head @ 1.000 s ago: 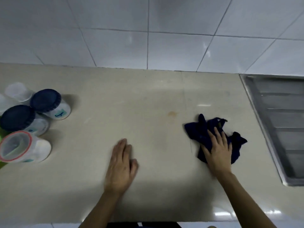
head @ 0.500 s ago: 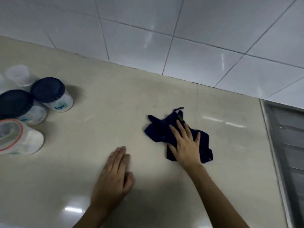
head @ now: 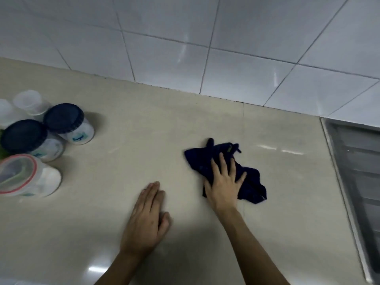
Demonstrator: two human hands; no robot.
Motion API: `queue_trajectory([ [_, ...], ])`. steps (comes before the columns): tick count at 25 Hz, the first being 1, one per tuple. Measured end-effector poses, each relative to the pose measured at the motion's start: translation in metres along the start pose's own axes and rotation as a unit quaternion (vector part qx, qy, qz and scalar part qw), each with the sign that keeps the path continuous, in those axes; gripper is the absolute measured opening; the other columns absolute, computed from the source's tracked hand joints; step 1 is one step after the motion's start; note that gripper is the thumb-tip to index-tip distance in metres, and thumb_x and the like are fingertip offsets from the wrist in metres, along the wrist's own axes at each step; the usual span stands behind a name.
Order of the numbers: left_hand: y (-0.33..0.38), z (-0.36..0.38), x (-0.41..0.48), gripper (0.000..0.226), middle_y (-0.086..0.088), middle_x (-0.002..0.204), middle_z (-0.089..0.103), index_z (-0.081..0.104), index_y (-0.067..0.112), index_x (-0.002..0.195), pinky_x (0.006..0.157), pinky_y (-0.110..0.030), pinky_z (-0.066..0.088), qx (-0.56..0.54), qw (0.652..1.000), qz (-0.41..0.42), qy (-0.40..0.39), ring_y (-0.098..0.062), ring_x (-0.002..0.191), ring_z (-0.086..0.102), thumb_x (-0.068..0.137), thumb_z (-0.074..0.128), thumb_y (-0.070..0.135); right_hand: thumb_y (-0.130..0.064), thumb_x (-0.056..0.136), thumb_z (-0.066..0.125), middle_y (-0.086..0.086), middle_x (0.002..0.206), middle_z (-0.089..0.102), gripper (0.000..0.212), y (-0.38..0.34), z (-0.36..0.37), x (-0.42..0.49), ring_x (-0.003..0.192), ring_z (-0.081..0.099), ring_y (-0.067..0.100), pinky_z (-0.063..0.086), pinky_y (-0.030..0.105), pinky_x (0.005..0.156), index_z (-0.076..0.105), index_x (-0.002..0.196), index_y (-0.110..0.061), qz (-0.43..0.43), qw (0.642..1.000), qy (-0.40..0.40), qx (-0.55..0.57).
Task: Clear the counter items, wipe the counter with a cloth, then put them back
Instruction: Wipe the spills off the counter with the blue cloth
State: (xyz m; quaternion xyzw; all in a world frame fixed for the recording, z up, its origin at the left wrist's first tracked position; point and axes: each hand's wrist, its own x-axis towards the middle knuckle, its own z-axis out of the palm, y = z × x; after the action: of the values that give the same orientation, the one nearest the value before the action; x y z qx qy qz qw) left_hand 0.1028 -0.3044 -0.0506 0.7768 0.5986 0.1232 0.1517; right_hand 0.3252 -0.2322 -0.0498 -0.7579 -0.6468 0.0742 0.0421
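Note:
A crumpled dark blue cloth (head: 207, 159) lies on the beige counter (head: 127, 165). My right hand (head: 224, 182) presses flat on the cloth with fingers spread. My left hand (head: 148, 219) rests palm down on the bare counter, to the left of the cloth and nearer to me, holding nothing. At the far left stand two jars with dark blue lids (head: 63, 118) (head: 23, 135), a clear container with a red-rimmed lid (head: 18, 174) and pale plastic cups (head: 28, 100).
A white tiled wall (head: 205, 38) rises behind the counter. A steel sink drainboard (head: 357, 161) borders the counter on the right. The counter's front edge runs along the bottom of the view.
My right hand has slid the cloth leftward across the counter from near the drainboard to the middle. The view tilted and shifted. My left hand has stayed flat on the counter.

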Motion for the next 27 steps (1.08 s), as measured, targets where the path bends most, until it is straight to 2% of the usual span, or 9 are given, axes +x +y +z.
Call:
queue_trajectory([
  [2, 0.0, -0.002, -0.001, 0.058, -0.009, 0.153, 0.036, 0.047, 0.007, 0.137, 0.12, -0.032, 0.012, 0.015, 1.0, -0.013, -0.013, -0.022, 0.144, 0.027, 0.087, 0.042, 0.035, -0.037, 0.083, 0.06, 0.002, 0.157, 0.028, 0.065, -0.008, 0.002, -0.011, 0.145, 0.02, 0.034, 0.009, 0.07, 0.108, 0.037, 0.143, -0.027, -0.066, 0.998, -0.005, 0.003],
  [5, 0.003, -0.006, -0.004, 0.057, -0.01, 0.151, 0.039, 0.049, 0.006, 0.135, 0.119, -0.032, 0.014, -0.001, 1.0, -0.008, -0.006, -0.022, 0.143, 0.028, 0.088, 0.039, 0.036, -0.036, 0.085, 0.061, 0.0, 0.157, 0.026, 0.066, 0.047, -0.011, -0.032, 0.145, 0.021, 0.03, 0.019, 0.065, 0.111, 0.034, 0.145, -0.027, -0.11, 0.994, -0.023, -0.007],
  [9, 0.003, -0.006, -0.003, 0.056, -0.013, 0.149, 0.041, 0.05, 0.004, 0.133, 0.119, -0.032, 0.014, -0.002, 1.0, 0.002, 0.0, -0.025, 0.141, 0.03, 0.088, 0.039, 0.036, -0.042, 0.092, 0.05, 0.004, 0.158, 0.022, 0.061, 0.148, -0.031, -0.056, 0.146, 0.016, 0.03, 0.018, 0.062, 0.113, 0.031, 0.146, -0.022, 0.124, 0.992, 0.0, 0.004],
  [12, 0.001, -0.001, -0.005, 0.055, -0.016, 0.148, 0.042, 0.051, 0.002, 0.132, 0.119, -0.032, 0.015, 0.0, 1.0, 0.009, 0.001, -0.028, 0.14, 0.033, 0.089, 0.04, 0.035, -0.046, 0.095, 0.041, 0.005, 0.16, 0.018, 0.06, 0.142, -0.034, -0.06, 0.145, 0.013, 0.033, 0.014, 0.062, 0.113, 0.031, 0.146, -0.017, 0.252, 0.967, -0.001, 0.033],
  [14, 0.0, -0.003, -0.008, 0.051, -0.015, 0.147, 0.042, 0.053, 0.002, 0.13, 0.118, -0.031, 0.019, -0.037, 0.999, 0.006, 0.014, -0.028, 0.138, 0.035, 0.092, 0.04, 0.033, -0.044, 0.094, 0.045, 0.005, 0.158, 0.023, 0.056, 0.108, -0.025, -0.065, 0.144, 0.018, 0.034, 0.019, 0.058, 0.114, 0.037, 0.143, -0.017, 0.204, 0.978, 0.014, 0.033],
  [18, 0.006, -0.021, -0.02, 0.041, -0.003, 0.146, 0.043, 0.053, 0.007, 0.129, 0.117, -0.021, 0.02, -0.134, 0.989, 0.032, 0.057, -0.013, 0.14, 0.033, 0.099, 0.035, 0.03, -0.032, 0.08, 0.064, 0.008, 0.151, 0.039, 0.059, 0.026, -0.003, -0.101, 0.139, 0.033, 0.036, 0.032, 0.058, 0.108, 0.049, 0.135, -0.017, 0.002, 1.0, 0.013, 0.02],
  [23, -0.016, -0.032, -0.064, 0.042, -0.005, 0.146, 0.043, 0.054, 0.007, 0.127, 0.117, -0.022, 0.02, -0.1, 0.994, 0.018, 0.044, -0.017, 0.139, 0.034, 0.096, 0.039, 0.032, -0.041, 0.083, 0.048, -0.003, 0.157, 0.027, 0.064, 0.012, 0.0, -0.141, 0.145, 0.021, 0.023, 0.022, 0.048, 0.117, 0.032, 0.144, -0.03, -0.212, 0.977, -0.03, -0.009],
  [25, -0.03, -0.03, -0.075, 0.044, -0.009, 0.145, 0.044, 0.055, 0.004, 0.124, 0.117, -0.023, 0.02, -0.074, 0.997, 0.003, 0.033, -0.023, 0.137, 0.037, 0.095, 0.039, 0.033, -0.045, 0.083, 0.047, -0.005, 0.156, 0.028, 0.064, 0.049, -0.005, -0.13, 0.144, 0.022, 0.021, 0.026, 0.047, 0.114, 0.034, 0.144, -0.031, -0.213, 0.977, -0.032, -0.003],
  [27, -0.034, -0.028, -0.076, 0.045, -0.009, 0.144, 0.043, 0.055, 0.004, 0.124, 0.117, -0.023, 0.02, -0.074, 0.996, -0.026, 0.034, -0.024, 0.137, 0.037, 0.093, 0.041, 0.033, -0.048, 0.082, 0.044, -0.003, 0.156, 0.029, 0.065, 0.087, -0.013, -0.12, 0.144, 0.025, 0.023, 0.03, 0.051, 0.112, 0.036, 0.143, -0.029, -0.146, 0.989, -0.027, 0.006],
])
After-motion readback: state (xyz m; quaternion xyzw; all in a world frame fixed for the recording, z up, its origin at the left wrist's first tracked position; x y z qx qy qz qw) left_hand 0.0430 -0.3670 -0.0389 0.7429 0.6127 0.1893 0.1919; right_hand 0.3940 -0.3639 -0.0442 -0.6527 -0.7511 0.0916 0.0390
